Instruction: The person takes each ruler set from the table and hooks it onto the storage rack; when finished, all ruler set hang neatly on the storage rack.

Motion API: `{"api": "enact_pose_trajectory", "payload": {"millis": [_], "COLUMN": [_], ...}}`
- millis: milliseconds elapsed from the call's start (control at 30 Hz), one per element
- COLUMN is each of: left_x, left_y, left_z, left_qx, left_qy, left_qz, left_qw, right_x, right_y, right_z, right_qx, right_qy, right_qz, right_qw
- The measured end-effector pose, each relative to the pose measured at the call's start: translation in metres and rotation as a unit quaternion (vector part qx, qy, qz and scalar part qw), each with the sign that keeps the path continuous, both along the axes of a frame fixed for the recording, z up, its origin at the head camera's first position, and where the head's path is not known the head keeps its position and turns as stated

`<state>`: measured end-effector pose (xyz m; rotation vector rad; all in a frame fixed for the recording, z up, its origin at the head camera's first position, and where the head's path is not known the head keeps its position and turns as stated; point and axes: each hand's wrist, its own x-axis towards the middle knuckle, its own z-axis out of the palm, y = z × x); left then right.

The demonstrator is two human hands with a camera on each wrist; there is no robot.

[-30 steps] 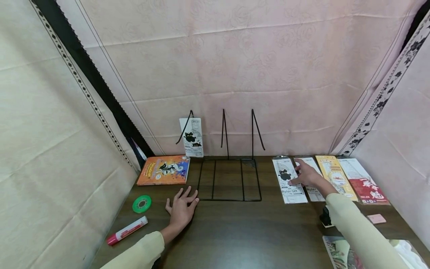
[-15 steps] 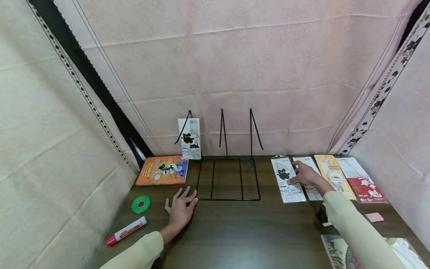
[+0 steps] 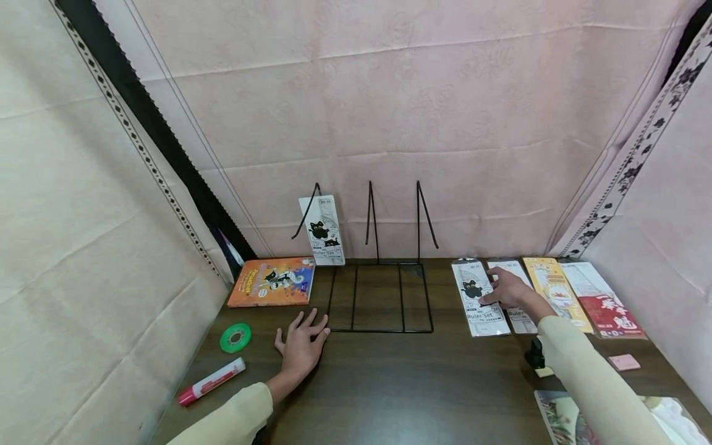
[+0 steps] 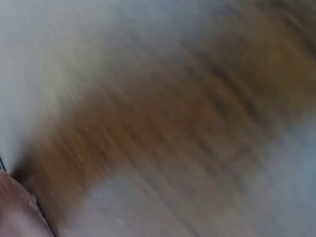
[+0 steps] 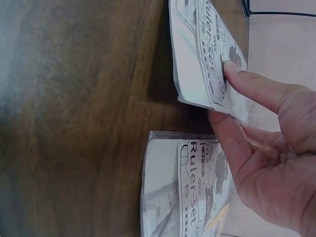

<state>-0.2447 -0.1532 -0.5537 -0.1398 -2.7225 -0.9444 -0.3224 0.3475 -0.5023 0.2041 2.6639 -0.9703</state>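
Note:
In the head view a black wire rack (image 3: 378,332) with three upright hooks stands on the table. A white ruler set packet (image 3: 325,230) hangs tilted from its left hook. My left hand (image 3: 300,349) rests by the rack's near left corner, fingers spread, fingertips at the wire. At the right, my right hand (image 3: 510,290) pinches the edge of another ruler set packet (image 3: 473,300). The right wrist view shows the thumb (image 5: 256,86) on this packet's printed face and fingers at its underside. A further ruler set packet (image 5: 185,187) lies beside it. The left wrist view is mostly blurred.
An orange book (image 3: 272,282), a green tape roll (image 3: 235,337) and a glue stick (image 3: 211,382) lie at left. Right of the packets are a yellow packet (image 3: 558,293), a red-and-white packet (image 3: 603,303) and a pink eraser (image 3: 624,362). Cloth (image 3: 356,111) hangs behind.
The packet on the left hook swings: slightly left at first, now to the right with its lower end tilted. Both hands stay in nearly the same places.

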Motion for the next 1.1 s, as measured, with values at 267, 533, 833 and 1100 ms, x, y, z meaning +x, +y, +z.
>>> {"api": "enact_pose_trajectory", "payload": {"millis": [267,533,833,1100], "left_x": [-0.001,-0.001,-0.002,-0.003], "left_y": [0.001,0.0,-0.002,-0.002], "left_z": [-0.001,0.001,0.001,0.001], "left_qx": [-0.004,0.006,0.006,0.011], "left_qy": [0.003,-0.032,-0.03,-0.034], "left_qz": [0.0,0.0,0.001,0.001], "left_qw": [1.0,0.9995,0.9995,0.9994], "right_x": [-0.001,0.002,0.014,0.018], "right_y": [0.003,0.003,-0.008,-0.015], "right_z": [-0.001,-0.006,0.0,0.006], "right_qx": [-0.018,-0.041,-0.068,-0.04], "right_qy": [-0.013,-0.011,0.024,0.08], "right_qz": [-0.017,-0.02,-0.021,-0.012], "right_qw": [1.0,0.999,0.997,0.996]}}
